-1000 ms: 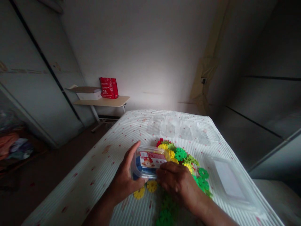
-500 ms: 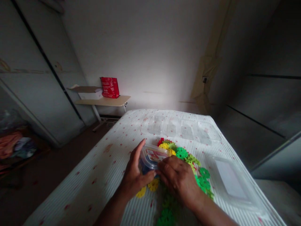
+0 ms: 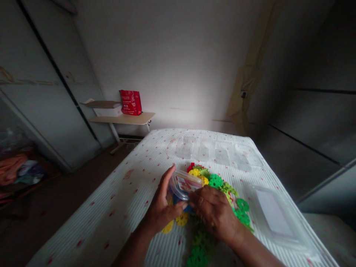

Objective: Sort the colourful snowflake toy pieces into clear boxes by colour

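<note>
A small clear plastic container (image 3: 185, 184) with a labelled lid is between my hands, and blue pieces show through its side. My left hand (image 3: 164, 202) grips its left side, fingers behind and thumb at the near edge. On the near right corner, the curled fingers of my right hand (image 3: 213, 209) press at the lid's rim; their tips are partly hidden. Around and beneath lie loose flower-shaped plastic pieces: yellow ones (image 3: 181, 219) by my left thumb, green ones (image 3: 215, 181) beyond my right hand, and a red one (image 3: 191, 167) behind the container.
Several clear plastic containers (image 3: 222, 152) stand in a row toward the far end of the striped bedspread (image 3: 111, 207). A large clear lid (image 3: 274, 213) with a white label lies at the right. Beyond, a small table (image 3: 130, 118) holds a red bag (image 3: 130, 102) and a white box (image 3: 108, 110).
Both hands and the container have shifted very slightly to the right in view. My grip on the container looks much the same, with the right fingers still at the lid's edge.
</note>
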### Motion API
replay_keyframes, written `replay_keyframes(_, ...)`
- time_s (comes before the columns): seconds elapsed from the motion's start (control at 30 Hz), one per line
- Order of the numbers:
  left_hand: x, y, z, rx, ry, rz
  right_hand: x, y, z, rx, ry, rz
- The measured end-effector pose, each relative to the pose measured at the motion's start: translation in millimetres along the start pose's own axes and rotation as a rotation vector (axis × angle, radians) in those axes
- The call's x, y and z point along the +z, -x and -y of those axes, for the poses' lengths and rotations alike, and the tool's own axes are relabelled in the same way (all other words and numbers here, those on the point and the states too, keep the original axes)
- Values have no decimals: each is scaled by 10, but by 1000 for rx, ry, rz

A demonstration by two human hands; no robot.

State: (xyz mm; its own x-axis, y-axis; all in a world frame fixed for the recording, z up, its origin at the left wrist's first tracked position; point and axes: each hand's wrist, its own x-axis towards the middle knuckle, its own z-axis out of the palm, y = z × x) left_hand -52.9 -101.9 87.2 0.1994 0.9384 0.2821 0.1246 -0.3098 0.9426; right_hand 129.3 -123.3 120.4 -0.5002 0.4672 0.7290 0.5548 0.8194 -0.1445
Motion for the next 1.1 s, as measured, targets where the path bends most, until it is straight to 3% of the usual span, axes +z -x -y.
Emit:
replay_keyframes(0.13, 58, -8, 40, 18, 138, -39, 21, 4, 0, 43, 20, -15)
replay_keyframes(0.37, -42, -81, 129, -6, 434, -147, -189, 221, -283, 133, 0, 116)
replay_keyframes(0.5, -24, -139, 193, -38, 620, -162, -289, 325, -373, 161, -137, 128)
replay_keyframes(0.7, 206, -180, 258, -57, 834, -330, -184, 292, -218, 202, -215, -22)
replay_keyframes(0.8, 323, -167, 255, -120, 933, -330, -78, 266, -115, 201, -186, -70)
replay_keyframes(0.97, 439, -149, 203, -280, 970, -326, -6, 221, -23, 219, -314, -50)
replay_keyframes(1.1, 443, -153, 182, -321, 989, -332, -18, 210, -33, 272, -447, 25)
